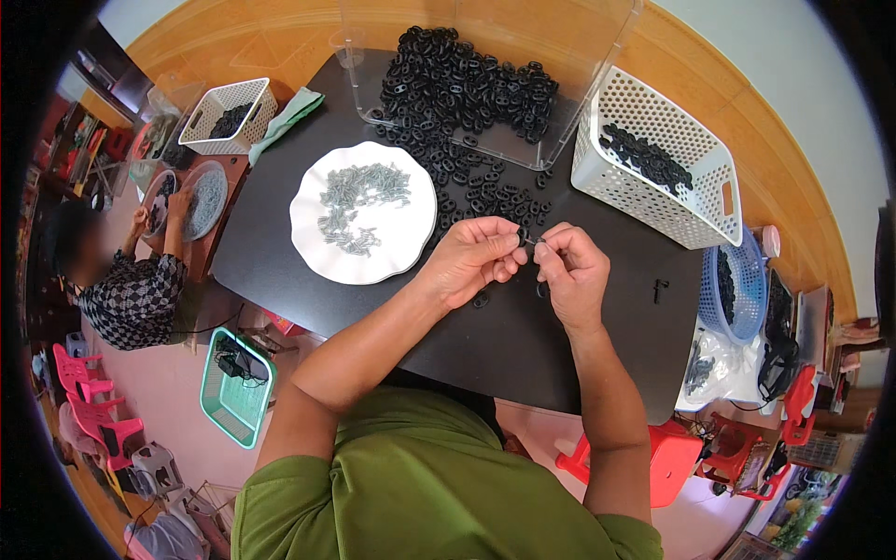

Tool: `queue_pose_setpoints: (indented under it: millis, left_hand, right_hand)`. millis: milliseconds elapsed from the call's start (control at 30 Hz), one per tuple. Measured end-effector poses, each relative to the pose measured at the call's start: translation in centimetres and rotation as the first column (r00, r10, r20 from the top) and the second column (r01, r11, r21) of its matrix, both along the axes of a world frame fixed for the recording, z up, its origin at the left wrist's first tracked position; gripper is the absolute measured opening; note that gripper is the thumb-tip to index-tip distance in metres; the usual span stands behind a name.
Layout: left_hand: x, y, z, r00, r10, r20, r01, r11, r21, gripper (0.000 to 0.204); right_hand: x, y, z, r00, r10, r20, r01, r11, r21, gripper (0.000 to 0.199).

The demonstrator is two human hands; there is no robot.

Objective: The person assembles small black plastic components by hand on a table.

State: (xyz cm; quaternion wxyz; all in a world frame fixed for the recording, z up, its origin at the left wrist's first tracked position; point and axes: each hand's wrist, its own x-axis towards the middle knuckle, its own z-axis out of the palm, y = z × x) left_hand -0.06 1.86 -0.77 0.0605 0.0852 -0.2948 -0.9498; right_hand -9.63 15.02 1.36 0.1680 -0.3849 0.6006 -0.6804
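Over the dark table, both my hands meet close together. My left hand (478, 263) is closed, pinching a small black oval plastic piece (523, 233) between thumb and forefinger. My right hand (573, 273) is closed too, its thumb and forefinger tips on a thin silvery piece (533, 242) that points at the black one. Another black bit (542, 290) shows below the right fingers; whether they hold it I cannot tell. Left of my hands, a white scalloped plate (313, 245) carries many small silvery pieces (353, 238). Loose black two-holed oval pieces (485, 194) lie beyond my hands.
A clear plastic bin (597, 89) on its side spills black pieces at the back. White perforated basket (691, 213) stands right, blue basket (747, 299) beyond it. One black part (661, 291) lies at right. Another person (126, 294) works at left, near a green basket (213, 411).
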Motion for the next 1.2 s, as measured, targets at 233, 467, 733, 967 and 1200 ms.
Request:
queue_pose_setpoints:
  millis: [233, 467, 733, 967, 1200]
  left_hand:
    - [0.1, 0.2, 0.8, 0.995, 0.096, 0.014, -0.092, 0.979, -0.183, 0.009]
    - [-0.2, 0.4, 0.6, 0.992, 0.129, 0.014, -0.117, 0.939, -0.324, 0.009]
    - [-0.1, 0.5, 1.0, 0.989, 0.146, 0.013, -0.123, 0.879, -0.461, 0.008]
    - [0.3, 0.4, 1.7, 0.992, 0.116, 0.055, -0.062, 0.806, -0.589, 0.009]
    - [0.5, 0.1, 1.6, 0.991, 0.102, 0.081, -0.021, 0.734, -0.679, 0.01]
  right_hand:
    - [0.3, -0.2, 0.2, 0.996, -0.079, -0.048, 0.081, 0.996, 0.048, 0.014]
    - [0.4, -0.5, -0.1, 0.996, -0.072, -0.047, 0.074, 0.996, 0.039, 0.013]
    - [0.6, -0.7, -0.2, 0.998, -0.061, -0.023, 0.061, 0.998, 0.008, 0.012]
    - [0.3, -0.4, -0.9, 0.998, 0.0, -0.057, 0.0, 1.0, -0.003, 0.007]
    - [0.2, -0.4, -0.7, 0.998, 0.054, -0.008, -0.054, 0.998, 0.019, 0.007]
